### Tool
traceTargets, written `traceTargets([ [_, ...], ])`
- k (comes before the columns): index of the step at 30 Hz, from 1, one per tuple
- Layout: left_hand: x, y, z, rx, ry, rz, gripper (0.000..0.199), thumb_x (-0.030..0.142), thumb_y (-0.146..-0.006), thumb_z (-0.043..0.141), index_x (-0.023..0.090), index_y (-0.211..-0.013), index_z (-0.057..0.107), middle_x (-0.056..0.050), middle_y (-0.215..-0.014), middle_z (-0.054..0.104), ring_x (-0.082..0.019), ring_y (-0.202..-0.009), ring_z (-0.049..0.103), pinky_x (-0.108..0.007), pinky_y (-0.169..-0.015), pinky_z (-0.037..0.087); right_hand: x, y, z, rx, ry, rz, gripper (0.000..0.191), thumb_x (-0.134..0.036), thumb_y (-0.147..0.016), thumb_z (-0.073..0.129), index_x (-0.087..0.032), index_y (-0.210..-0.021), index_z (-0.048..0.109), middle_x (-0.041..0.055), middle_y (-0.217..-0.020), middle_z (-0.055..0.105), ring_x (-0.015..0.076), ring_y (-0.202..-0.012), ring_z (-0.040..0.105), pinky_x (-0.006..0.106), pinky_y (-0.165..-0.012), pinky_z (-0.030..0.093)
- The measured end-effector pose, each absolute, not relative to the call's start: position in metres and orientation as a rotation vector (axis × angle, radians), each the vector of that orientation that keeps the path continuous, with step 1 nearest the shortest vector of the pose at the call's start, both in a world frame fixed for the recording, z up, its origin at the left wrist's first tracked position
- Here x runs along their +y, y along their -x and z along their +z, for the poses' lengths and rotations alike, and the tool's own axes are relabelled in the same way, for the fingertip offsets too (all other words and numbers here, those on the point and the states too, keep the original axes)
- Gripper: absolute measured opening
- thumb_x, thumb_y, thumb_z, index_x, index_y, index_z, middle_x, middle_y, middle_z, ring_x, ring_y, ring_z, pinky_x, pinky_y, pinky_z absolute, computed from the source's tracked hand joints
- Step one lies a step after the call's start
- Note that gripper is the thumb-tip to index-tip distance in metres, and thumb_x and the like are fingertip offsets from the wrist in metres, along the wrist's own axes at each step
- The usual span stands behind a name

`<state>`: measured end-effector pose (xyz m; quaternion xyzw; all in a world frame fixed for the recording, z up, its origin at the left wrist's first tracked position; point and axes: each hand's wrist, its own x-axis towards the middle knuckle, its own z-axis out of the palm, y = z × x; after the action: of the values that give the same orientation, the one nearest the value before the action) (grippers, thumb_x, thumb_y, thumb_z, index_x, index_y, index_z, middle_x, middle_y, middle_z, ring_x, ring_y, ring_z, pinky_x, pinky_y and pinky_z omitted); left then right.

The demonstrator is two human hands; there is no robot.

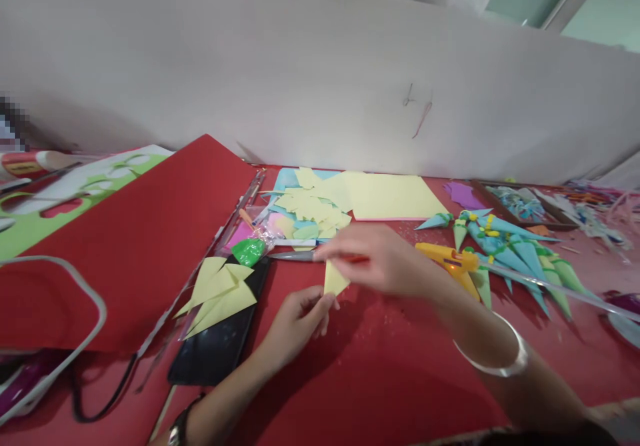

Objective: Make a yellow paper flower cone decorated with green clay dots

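My left hand (303, 319) pinches the lower corner of a small pale yellow paper piece (334, 281) between thumb and fingers. Just above and to the right, my right hand (375, 259) is bent over the same paper, smeared by motion; I cannot make out whether its fingers grip anything. Scissors (293, 257) point their grey blades left behind my hands, and a red handle part shows in the gap of my right hand. Cut yellow paper pieces (220, 289) lie on a black flat case (215, 353) to the left of my left hand.
A yellow glue gun (447, 258) and several blue and green paper cones (520, 246) are at right. Yellow scraps (310, 209) and a paper stack (395, 196) lie behind my hands. Red card (145, 233) covers the left side; a white cable (95, 293) loops over it.
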<state>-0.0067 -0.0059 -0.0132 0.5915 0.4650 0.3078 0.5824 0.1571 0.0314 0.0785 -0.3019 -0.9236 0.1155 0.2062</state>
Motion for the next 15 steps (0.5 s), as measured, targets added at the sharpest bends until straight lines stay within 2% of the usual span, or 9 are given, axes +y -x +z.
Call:
traceTargets([
  [2,-0.003,0.007,-0.014,1.087,-1.376,0.731,0.033,0.045,-0.078,0.044,0.015,-0.068,0.054,0.006,-0.044,0.044,-0.007,-0.039,0.038,-0.019,-0.041,0.030,0.061,-0.153,0.062,-2.559,1.471,0.206,0.026,-0.022,-0.089,0.036,-0.022,-0.108,0.054,0.0009,-0.101,0.062,0.0108,-0.090,0.056,0.022,-0.077,0.041],
  [3,-0.002,0.007,-0.014,1.095,-1.362,0.743,0.034,0.047,-0.077,0.044,0.015,-0.069,0.054,0.007,-0.044,0.043,-0.007,-0.039,0.037,-0.019,-0.041,0.029,0.077,-0.150,0.052,-2.548,1.600,0.180,0.025,-0.023,-0.088,0.040,-0.020,-0.109,0.054,0.0041,-0.101,0.062,0.0139,-0.091,0.056,0.025,-0.077,0.042],
  [6,0.001,0.009,-0.016,1.111,-1.323,0.770,0.038,0.051,-0.075,0.046,0.014,-0.073,0.056,0.007,-0.045,0.043,-0.007,-0.039,0.036,-0.018,-0.040,0.029,0.116,-0.141,0.025,-2.547,1.790,0.154,0.024,-0.025,-0.084,0.052,-0.013,-0.104,0.056,0.0106,-0.103,0.059,0.0199,-0.095,0.055,0.031,-0.079,0.044],
  [8,0.002,0.010,-0.017,1.112,-1.320,0.774,0.040,0.051,-0.075,0.047,0.013,-0.074,0.057,0.006,-0.045,0.043,-0.007,-0.038,0.036,-0.018,-0.040,0.029,0.128,-0.135,0.013,-2.560,1.887,0.151,0.028,-0.029,-0.085,0.050,-0.014,-0.109,0.052,0.0078,-0.108,0.055,0.0186,-0.092,0.056,0.037,-0.077,0.047],
  [15,0.001,0.010,-0.017,1.102,-1.354,0.740,0.039,0.049,-0.076,0.048,0.012,-0.076,0.060,0.006,-0.045,0.046,-0.006,-0.038,0.035,-0.018,-0.040,0.027,0.123,-0.134,0.019,-2.600,2.041,0.107,0.030,-0.029,-0.085,0.050,-0.014,-0.111,0.050,0.0080,-0.110,0.053,0.0187,-0.093,0.056,0.038,-0.077,0.048],
])
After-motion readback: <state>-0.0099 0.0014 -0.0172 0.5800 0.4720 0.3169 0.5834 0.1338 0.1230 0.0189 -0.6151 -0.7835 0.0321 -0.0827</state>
